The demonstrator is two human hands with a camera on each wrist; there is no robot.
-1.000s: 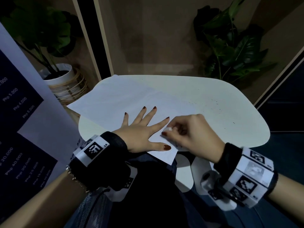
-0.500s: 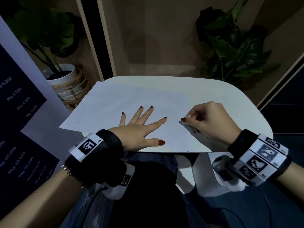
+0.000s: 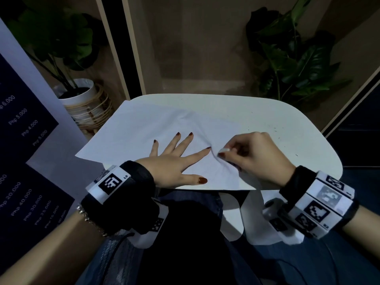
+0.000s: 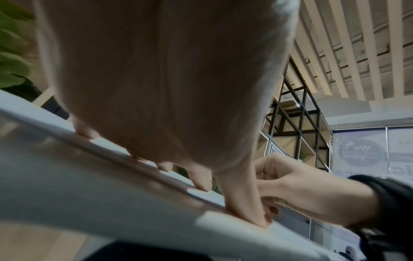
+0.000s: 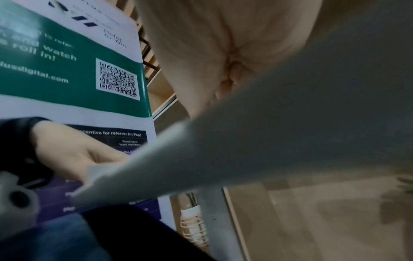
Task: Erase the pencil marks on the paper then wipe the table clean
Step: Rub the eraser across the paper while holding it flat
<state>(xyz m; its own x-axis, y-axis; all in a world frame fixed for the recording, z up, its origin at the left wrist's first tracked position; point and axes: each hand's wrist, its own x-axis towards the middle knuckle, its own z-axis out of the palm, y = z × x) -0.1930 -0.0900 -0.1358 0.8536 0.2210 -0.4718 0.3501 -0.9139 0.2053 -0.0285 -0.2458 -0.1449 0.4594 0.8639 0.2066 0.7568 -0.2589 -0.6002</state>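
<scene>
A white sheet of paper (image 3: 144, 128) lies on the small white table (image 3: 267, 112), its left corner hanging over the edge. My left hand (image 3: 174, 159) presses flat on the paper with fingers spread. My right hand (image 3: 253, 155) pinches a small white eraser (image 3: 224, 150) against the paper just right of my left index fingertip. The paper wrinkles there. Dark eraser crumbs (image 3: 275, 130) dot the table right of the sheet. In the left wrist view my left hand (image 4: 170, 88) rests on the table edge, with the right hand (image 4: 290, 185) beside it.
A potted plant in a white pot and wicker stand (image 3: 84, 103) sits left of the table. A printed banner (image 3: 20, 140) stands at the far left. Another leafy plant (image 3: 292, 58) is behind the table on the right. My lap is below the near edge.
My right hand with the eraser slid right across the paper and has come back left toward my left index finger, wrinkling the sheet. The left hand stays flat on the paper.
</scene>
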